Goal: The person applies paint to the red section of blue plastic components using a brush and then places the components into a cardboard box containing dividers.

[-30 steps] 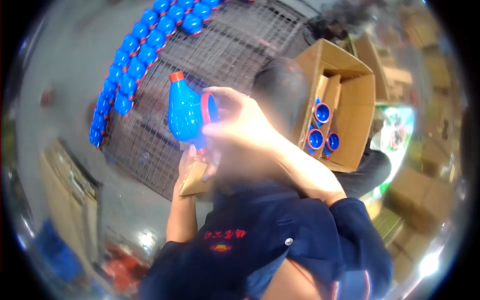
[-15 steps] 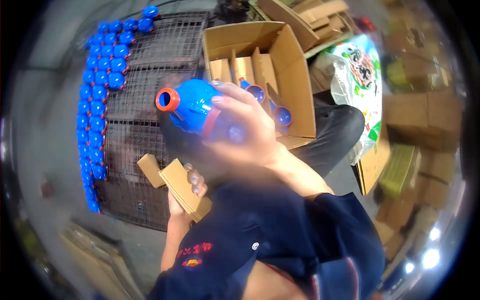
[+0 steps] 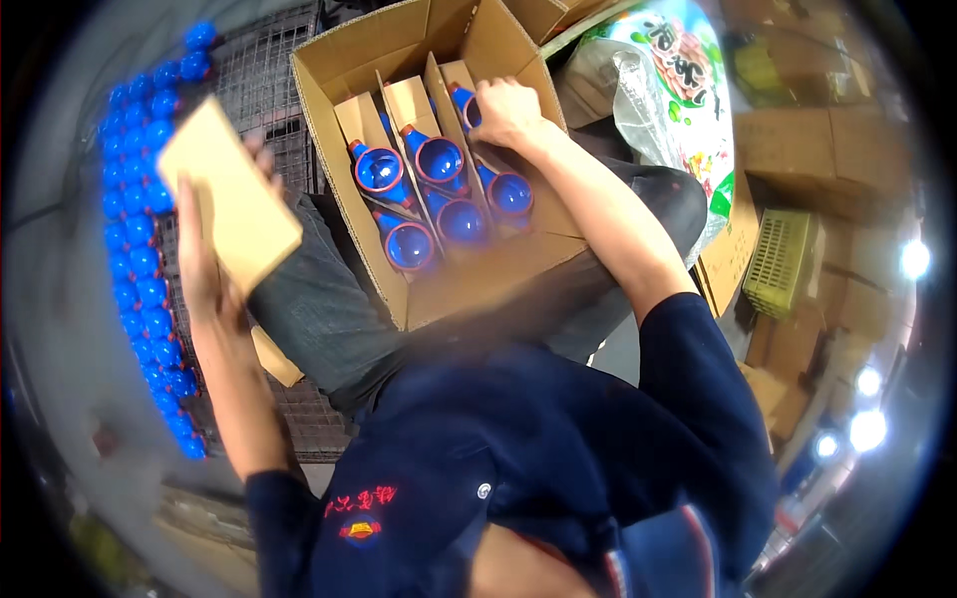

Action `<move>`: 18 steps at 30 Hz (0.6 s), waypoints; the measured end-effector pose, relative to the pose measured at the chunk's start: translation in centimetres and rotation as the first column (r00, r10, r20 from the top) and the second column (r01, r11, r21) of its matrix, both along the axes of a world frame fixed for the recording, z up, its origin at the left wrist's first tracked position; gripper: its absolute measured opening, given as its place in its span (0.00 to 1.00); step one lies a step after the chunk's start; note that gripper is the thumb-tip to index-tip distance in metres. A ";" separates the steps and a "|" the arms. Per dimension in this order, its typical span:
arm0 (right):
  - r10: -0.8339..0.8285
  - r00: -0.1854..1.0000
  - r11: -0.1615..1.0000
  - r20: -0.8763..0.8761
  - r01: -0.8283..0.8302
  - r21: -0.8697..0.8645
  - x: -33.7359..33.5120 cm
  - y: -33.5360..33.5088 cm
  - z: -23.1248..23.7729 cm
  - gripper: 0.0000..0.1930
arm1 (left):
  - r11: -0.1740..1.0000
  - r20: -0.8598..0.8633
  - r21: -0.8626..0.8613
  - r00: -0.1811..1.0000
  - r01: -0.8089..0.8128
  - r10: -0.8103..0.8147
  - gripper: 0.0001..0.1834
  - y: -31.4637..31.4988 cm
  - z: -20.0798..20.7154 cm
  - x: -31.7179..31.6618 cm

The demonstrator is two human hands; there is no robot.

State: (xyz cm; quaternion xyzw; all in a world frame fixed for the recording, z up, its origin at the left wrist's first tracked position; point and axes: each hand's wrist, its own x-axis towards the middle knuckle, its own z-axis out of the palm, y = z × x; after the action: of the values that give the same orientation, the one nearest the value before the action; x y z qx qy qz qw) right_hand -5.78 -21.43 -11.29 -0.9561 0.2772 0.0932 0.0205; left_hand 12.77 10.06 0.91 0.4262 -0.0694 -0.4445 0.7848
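My right hand [image 3: 506,112] reaches into an open cardboard box [image 3: 498,274], its fingers curled on a blue bottle-shaped plastic piece with a red rim [image 3: 462,98], which they partly hide. Upright cardboard dividers [image 3: 446,130] split the box into rows. In those rows lie several more blue bottle-shaped pieces [image 3: 380,169], their round red-rimmed ends facing up. To the left of the box, my left hand [image 3: 194,234] is closed on a flat cardboard piece [image 3: 231,199], held up with its broad face showing. Motion blurs that hand slightly; its far fingers are partly covered.
Rows of blue pieces with red rims [image 3: 135,234] stand along dark wire-mesh racks [image 3: 269,60] at the left. A small cardboard piece [image 3: 276,357] lies by my leg. Right of the box are a printed plastic bag [image 3: 683,120], a yellow-green crate [image 3: 780,261] and stacked cartons [image 3: 797,149].
My right hand has carried a blue bottle-shaped piece from above my lap into the box. My left hand has raised the cardboard from low by my knee. The view has shifted.
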 end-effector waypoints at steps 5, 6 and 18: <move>0.133 0.931 0.951 -0.339 -0.024 0.307 0.2 -0.9 0.0 0.28 | 0.921 0.024 -0.258 0.955 0.293 -0.297 0.34 -9.6 1.4 3.5; 0.141 0.929 0.951 -0.342 -0.031 0.308 0.5 -0.6 0.6 0.28 | 0.921 0.060 -0.214 0.946 0.325 -0.320 0.33 -10.7 1.2 3.9; -0.373 0.559 0.912 0.740 0.075 0.403 10.2 8.9 3.7 0.10 | 0.978 0.546 0.114 0.834 -0.175 0.085 0.25 -14.0 -0.6 5.6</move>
State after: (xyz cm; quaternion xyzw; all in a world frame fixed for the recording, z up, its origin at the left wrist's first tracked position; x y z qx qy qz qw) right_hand 4.46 -12.56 -7.62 -0.8322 0.3392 -0.3076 0.3128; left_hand 18.39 -3.93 0.31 0.5986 -0.2217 -0.2566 0.7258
